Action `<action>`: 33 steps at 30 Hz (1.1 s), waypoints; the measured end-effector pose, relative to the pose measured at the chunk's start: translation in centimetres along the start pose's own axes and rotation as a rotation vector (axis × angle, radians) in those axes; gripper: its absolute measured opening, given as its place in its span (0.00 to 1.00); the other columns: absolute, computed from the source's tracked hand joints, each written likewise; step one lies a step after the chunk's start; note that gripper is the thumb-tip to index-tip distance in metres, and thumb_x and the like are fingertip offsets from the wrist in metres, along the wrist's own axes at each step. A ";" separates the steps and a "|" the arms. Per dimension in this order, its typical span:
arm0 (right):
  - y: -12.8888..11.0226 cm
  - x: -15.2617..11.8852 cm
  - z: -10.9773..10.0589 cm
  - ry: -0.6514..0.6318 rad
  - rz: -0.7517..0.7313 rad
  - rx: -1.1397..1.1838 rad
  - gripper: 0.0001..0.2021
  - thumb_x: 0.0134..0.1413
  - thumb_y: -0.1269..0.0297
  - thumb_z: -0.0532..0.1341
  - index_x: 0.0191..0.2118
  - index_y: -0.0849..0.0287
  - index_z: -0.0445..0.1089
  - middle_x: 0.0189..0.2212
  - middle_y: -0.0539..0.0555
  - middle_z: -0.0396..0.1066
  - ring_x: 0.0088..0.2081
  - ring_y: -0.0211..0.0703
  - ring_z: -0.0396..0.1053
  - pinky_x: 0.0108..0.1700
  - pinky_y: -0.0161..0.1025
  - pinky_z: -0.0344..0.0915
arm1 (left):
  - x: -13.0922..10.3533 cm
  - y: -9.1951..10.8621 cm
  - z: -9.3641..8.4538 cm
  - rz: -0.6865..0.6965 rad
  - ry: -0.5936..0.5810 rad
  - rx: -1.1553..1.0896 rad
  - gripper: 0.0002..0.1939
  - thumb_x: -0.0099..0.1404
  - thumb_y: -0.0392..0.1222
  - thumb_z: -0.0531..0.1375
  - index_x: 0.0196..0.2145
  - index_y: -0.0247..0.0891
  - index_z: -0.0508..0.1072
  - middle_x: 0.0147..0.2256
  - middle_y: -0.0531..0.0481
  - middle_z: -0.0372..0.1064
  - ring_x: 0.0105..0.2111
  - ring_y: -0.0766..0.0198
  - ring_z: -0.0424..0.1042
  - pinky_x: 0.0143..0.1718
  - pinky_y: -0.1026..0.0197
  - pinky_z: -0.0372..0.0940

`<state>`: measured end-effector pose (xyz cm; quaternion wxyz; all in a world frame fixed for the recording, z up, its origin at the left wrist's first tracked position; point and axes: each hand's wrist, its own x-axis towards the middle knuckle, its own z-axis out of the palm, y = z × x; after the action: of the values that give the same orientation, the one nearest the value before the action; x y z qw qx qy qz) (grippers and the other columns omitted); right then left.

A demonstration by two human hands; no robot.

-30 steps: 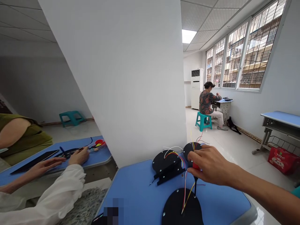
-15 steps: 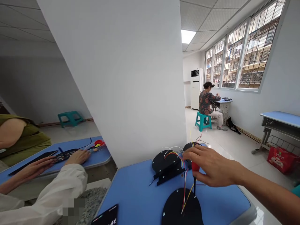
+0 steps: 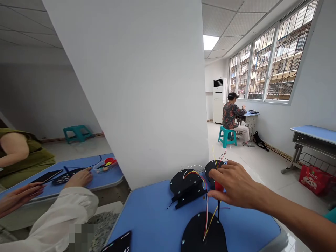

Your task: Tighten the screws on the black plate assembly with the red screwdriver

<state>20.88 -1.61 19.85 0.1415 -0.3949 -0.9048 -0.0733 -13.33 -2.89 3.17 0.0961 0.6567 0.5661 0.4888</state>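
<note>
My right hand grips the red handle of a screwdriver, thumb on one side and fingers over the top. The dark shaft stands nearly upright, its tip at a screw on the rim of a rounded black plate. Red, white and yellow wires rise from that plate. Behind it, a black wired part with a bracket lies on the blue desk, and another black round part sits partly behind my hand. My left hand is out of view.
A black box or card lies at the desk's front left. A white pillar rises behind the desk. At left, a co-worker's hand works at another blue desk. Another person sits near the windows.
My right hand has shifted slightly, its fingers and thumb turned on the red handle. The screwdriver tip stays at the same screw. The co-worker's hands at left have moved.
</note>
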 end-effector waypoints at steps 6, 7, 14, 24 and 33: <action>0.6 -0.4 0.4 0.023 -0.053 0.026 0.07 0.64 0.60 0.57 0.40 0.58 0.67 0.26 0.51 0.71 0.30 0.45 0.67 0.39 0.42 0.60 | 9.4 -1.7 -7.7 -0.021 0.176 -0.051 0.14 0.63 0.54 0.54 0.40 0.59 0.78 0.27 0.60 0.79 0.44 0.57 0.79 0.31 0.54 0.73; 0.6 -0.4 0.4 0.035 -0.007 -0.022 0.11 0.65 0.55 0.57 0.37 0.59 0.67 0.24 0.51 0.69 0.28 0.45 0.66 0.38 0.43 0.60 | 10.9 -2.1 -8.9 -0.022 0.203 -0.063 0.16 0.61 0.55 0.54 0.40 0.56 0.78 0.26 0.59 0.78 0.44 0.59 0.79 0.30 0.59 0.72; 0.4 -0.5 0.5 0.033 -0.099 0.110 0.06 0.64 0.64 0.56 0.43 0.58 0.67 0.31 0.53 0.73 0.34 0.45 0.68 0.40 0.41 0.61 | 16.3 -6.6 -14.5 -0.041 0.351 -0.131 0.17 0.60 0.55 0.50 0.21 0.48 0.71 0.20 0.58 0.73 0.46 0.66 0.78 0.34 0.68 0.69; 0.3 -0.6 1.0 0.054 -0.073 0.081 0.07 0.62 0.64 0.60 0.45 0.59 0.67 0.28 0.51 0.72 0.32 0.44 0.68 0.40 0.42 0.61 | 16.8 -13.3 -16.7 -0.087 0.395 -0.090 0.22 0.59 0.44 0.48 0.12 0.39 0.43 0.07 0.60 0.38 0.35 0.69 0.80 0.36 0.61 0.64; 0.4 -1.2 0.9 0.033 -0.100 0.291 0.14 0.61 0.70 0.60 0.52 0.55 0.63 0.39 0.52 0.75 0.40 0.43 0.70 0.44 0.41 0.64 | 18.3 -14.4 -17.2 -0.133 0.327 0.114 0.25 0.57 0.55 0.37 0.08 0.41 0.39 0.04 0.58 0.29 0.20 0.67 0.75 0.25 0.63 0.51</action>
<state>21.82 -1.94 18.61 0.2084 -0.3232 -0.9220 0.0450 -37.78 10.06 11.78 -0.0025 0.5342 0.6431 0.5487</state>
